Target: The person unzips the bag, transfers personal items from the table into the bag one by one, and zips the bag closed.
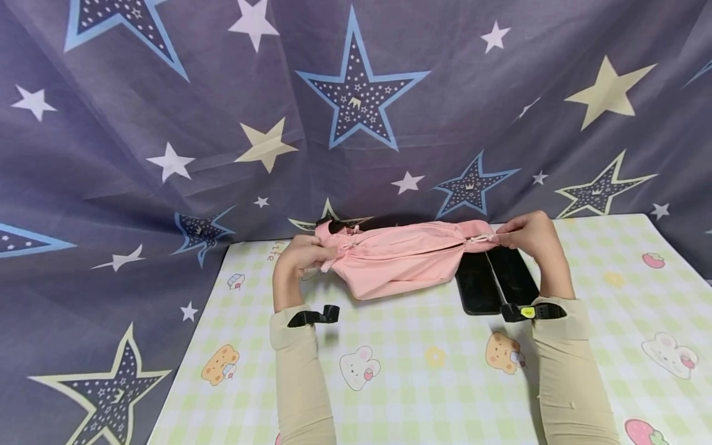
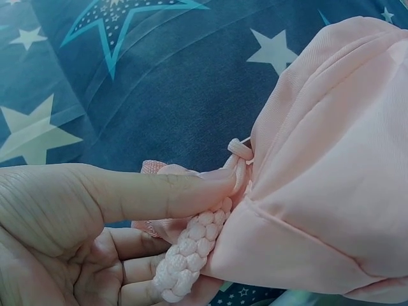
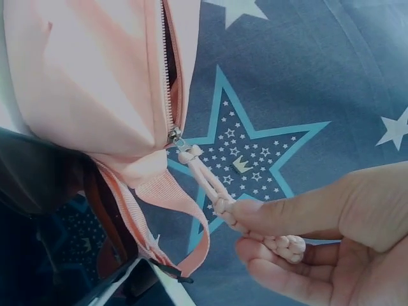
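Pink bag [image 1: 403, 269] held crosswise, long axis left to right.
Its left end is pinched by the left hand [image 1: 303, 254], the braided zipper cord [image 3: 221, 204] (right end) by the right hand [image 1: 529, 235].

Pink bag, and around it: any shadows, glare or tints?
Head view: soft shadow on the tablecloth beside the right sleeve; left wrist view: the starry cloth looks bluish; right wrist view: the pink bag looks pale in places, a dark glossy surface mirrors stars.

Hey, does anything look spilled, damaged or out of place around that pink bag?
Nothing plainly does. The pink bag gapes along its zipper, but the right hand pinches that zipper's braided pull, so it hardly looks odd.
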### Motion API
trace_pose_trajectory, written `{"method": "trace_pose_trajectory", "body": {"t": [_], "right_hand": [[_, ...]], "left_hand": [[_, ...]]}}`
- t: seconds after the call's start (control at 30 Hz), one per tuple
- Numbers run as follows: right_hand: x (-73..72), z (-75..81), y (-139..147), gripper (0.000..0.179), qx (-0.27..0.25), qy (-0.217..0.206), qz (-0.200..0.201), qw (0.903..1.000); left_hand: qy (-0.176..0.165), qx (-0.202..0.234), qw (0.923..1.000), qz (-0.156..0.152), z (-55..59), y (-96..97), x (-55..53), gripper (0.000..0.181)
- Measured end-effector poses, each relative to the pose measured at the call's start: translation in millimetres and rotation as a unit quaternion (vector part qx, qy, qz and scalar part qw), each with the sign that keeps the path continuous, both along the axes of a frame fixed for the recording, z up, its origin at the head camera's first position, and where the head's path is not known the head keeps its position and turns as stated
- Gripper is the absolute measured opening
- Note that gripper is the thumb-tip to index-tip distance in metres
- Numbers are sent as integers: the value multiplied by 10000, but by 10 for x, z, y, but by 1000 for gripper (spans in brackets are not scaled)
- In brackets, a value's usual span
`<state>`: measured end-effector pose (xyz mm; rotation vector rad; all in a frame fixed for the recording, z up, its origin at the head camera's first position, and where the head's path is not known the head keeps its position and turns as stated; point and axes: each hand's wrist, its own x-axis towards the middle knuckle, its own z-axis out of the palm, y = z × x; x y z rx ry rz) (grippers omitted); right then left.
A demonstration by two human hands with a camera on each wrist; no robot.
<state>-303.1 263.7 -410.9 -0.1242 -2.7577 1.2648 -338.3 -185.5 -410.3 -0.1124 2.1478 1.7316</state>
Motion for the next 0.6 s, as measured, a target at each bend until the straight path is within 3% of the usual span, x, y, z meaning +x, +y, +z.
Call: {"method": "trace_pose_trajectory", "body": {"t": [0.6], "right_hand": [[0,25,14,23,319,-112,52,9994]], "left_hand": [[53,56,10000,19,-20,4,-6,40]]}}
